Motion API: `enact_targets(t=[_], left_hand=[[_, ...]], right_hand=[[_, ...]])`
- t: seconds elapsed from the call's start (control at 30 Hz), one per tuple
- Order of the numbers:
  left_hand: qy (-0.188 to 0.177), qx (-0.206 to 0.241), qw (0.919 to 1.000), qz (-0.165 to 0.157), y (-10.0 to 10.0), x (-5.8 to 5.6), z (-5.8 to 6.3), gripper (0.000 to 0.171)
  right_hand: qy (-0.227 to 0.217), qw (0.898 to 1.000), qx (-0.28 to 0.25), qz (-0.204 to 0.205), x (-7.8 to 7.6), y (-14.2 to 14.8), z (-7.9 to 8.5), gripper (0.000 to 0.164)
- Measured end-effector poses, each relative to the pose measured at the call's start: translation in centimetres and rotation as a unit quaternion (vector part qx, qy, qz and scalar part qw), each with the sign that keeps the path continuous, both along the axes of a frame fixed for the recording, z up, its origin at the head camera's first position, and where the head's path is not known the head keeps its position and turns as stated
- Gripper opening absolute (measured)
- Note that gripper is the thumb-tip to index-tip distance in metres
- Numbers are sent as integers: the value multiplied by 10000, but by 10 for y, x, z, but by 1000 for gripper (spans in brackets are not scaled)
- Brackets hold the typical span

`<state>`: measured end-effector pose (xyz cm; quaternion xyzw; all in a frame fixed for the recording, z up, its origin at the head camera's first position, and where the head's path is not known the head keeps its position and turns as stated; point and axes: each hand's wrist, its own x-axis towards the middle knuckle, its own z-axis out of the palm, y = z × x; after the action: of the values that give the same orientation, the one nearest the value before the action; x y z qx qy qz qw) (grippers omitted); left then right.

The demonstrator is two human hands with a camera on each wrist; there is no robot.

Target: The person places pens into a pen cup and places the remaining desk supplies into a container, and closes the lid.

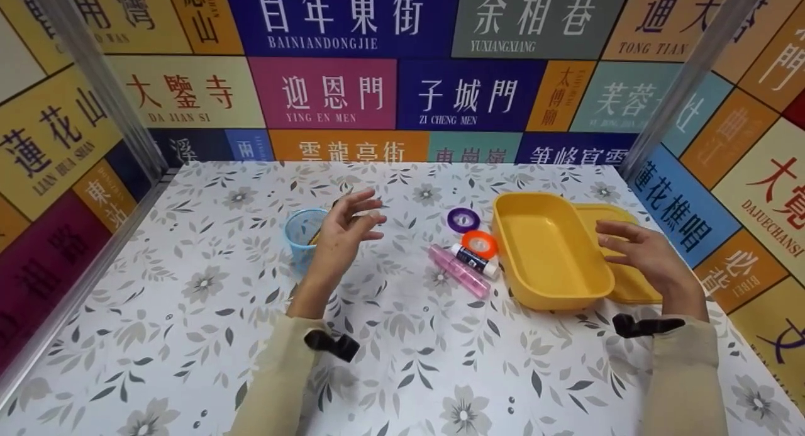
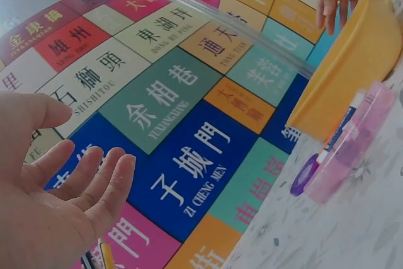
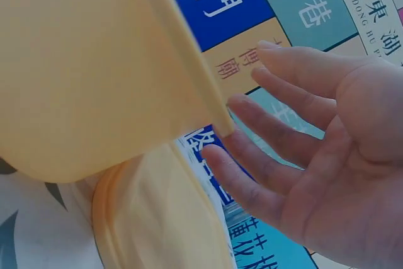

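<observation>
My left hand (image 1: 346, 234), fingers apart and slightly bent, is raised beside a light-blue cup (image 1: 295, 241) and partly hides it. A thin yellow item (image 1: 314, 238) shows inside that cup. On the other side, my right hand (image 1: 648, 257) hovers above a flat yellow lid (image 1: 635, 288), close to the rim of a yellow box (image 1: 541, 247). In the right wrist view its fingers (image 3: 252, 174) are loosely bent beside the box wall (image 3: 119, 61), and whether they touch it I cannot tell. Neither palm holds anything.
Left of the box lie a purple tape roll (image 1: 453, 222), an orange tape roll (image 1: 468, 238), a glue stick (image 1: 475, 261) and a pink translucent tube (image 1: 458, 271). A flower-patterned cloth (image 1: 377, 373) covers the table. Printed panels (image 1: 324, 93) stand behind and at both sides.
</observation>
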<state>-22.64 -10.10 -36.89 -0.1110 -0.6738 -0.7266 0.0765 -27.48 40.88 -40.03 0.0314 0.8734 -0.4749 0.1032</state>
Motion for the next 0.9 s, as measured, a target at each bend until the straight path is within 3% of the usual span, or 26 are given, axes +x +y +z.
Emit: enact_targets(t=[0.13, 0.3, 0.57, 0.9], left_hand=[[-9, -213, 9993, -308, 9, 1, -4, 42], [-382, -439, 9961, -658, 18, 0, -11, 46], [-1184, -957, 9848, -837, 26, -7, -28, 49], [-1771, -888, 9760, -901, 41, -8, -51, 52]], right_hand=[[-143, 9996, 197, 160, -1, 1, -4, 75], [-259, 9989, 320, 204, -3, 1, -6, 76], [-469, 9975, 492, 210, -4, -1, -8, 77], [-559, 9976, 394, 110, -6, 0, -12, 70]])
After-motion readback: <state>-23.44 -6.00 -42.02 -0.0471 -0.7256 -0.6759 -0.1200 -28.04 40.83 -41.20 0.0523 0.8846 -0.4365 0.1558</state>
